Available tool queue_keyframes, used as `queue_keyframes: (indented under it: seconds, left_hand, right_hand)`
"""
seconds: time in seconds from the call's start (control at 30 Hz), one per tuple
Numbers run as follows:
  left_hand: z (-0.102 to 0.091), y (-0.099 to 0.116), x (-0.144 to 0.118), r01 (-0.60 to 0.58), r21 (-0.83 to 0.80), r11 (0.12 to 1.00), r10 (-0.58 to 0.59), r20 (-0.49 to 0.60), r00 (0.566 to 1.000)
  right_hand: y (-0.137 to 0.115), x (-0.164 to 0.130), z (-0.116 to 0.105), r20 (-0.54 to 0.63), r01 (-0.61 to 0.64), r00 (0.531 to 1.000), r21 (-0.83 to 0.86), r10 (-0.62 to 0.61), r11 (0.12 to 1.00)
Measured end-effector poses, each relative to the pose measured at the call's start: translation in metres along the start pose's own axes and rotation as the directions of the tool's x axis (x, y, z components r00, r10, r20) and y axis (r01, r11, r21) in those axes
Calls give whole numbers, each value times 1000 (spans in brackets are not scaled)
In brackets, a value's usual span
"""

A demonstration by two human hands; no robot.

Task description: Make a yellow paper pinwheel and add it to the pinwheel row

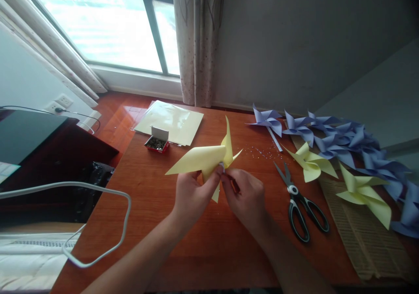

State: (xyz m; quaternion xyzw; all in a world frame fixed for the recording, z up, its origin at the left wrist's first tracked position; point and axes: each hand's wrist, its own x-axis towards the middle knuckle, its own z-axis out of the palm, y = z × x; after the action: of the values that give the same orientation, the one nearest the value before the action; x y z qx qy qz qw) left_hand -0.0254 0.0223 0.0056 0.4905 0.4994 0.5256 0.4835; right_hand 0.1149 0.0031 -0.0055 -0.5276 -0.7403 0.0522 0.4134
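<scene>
We see the left hand (190, 193) and the right hand (245, 200) meeting above the middle of the bench (157, 224). The left grip is closed on a yellow pinwheel (204, 158), with thumb and fingers pinching it at the centre, where the folded corners come together. The pinwheel is lifted a little above the wood, one blade pointing up and one long blade pointing to the left. The right grip is closed also, around a thin dark red thing (235, 185) (too small for us to say what it is), and its fingertips touch the centre of the pinwheel next to the left thumb.

Just beside the right hand, on its right, black scissors (303, 206) lie closed on the bench. Further right, two finished yellow pinwheels (362, 191) rest partly on a ribbed mat (363, 237), and a row of blue pinwheels (347, 139) runs along the wall. Behind the hands we see small shiny bits (265, 153) scattered on the wood. To the left at the back stands a small open box (157, 140) with dark contents, touching a stack of yellow sheets (170, 120). A white cable (108, 224) loops past the left edge of the bench.
</scene>
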Motion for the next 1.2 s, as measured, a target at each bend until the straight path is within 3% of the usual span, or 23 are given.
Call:
queue_keyframes:
  seconds: [0.17, 0.3, 0.53, 0.63, 0.73, 0.83, 0.97, 1.07, 1.2]
  left_hand:
    - [1, 1, 0, -20, 11, 1000, 20, 13, 1000]
    - [1, 0, -2, -56, 80, 995, 55, 13, 998]
    - [1, 0, -4, -162, 67, 985, 153, 124, 980]
    - [0, 4, -5, -267, 153, 952, 233, 208, 950]
    - [-3, 6, -6, -391, 225, 893, 328, 273, 905]
    - [-5, 3, -6, -467, 261, 845, 392, 290, 873]
    - [-9, 0, -5, -499, 349, 793, 394, 332, 857]
    - [-11, -3, -4, -512, 396, 762, 389, 352, 851]
    - [-13, -8, -3, -539, 416, 733, 408, 366, 837]
  right_hand:
    - [1, 1, 0, 7, 2, 1000, -10, -2, 1000]
    - [3, 2, 0, -11, -88, 996, 86, 90, 992]
    - [6, 6, -1, 1, -235, 970, 223, 241, 946]
    - [8, 8, -2, 54, -349, 933, 368, 355, 862]
    - [9, 10, -2, 144, -447, 884, 534, 444, 718]
    - [9, 12, -2, 211, -491, 851, 645, 481, 586]
    - [7, 16, -3, 264, -518, 824, 709, 501, 478]
    - [7, 17, -2, 266, -509, 831, 719, 489, 473]
    - [9, 18, -3, 231, -472, 863, 686, 449, 554]
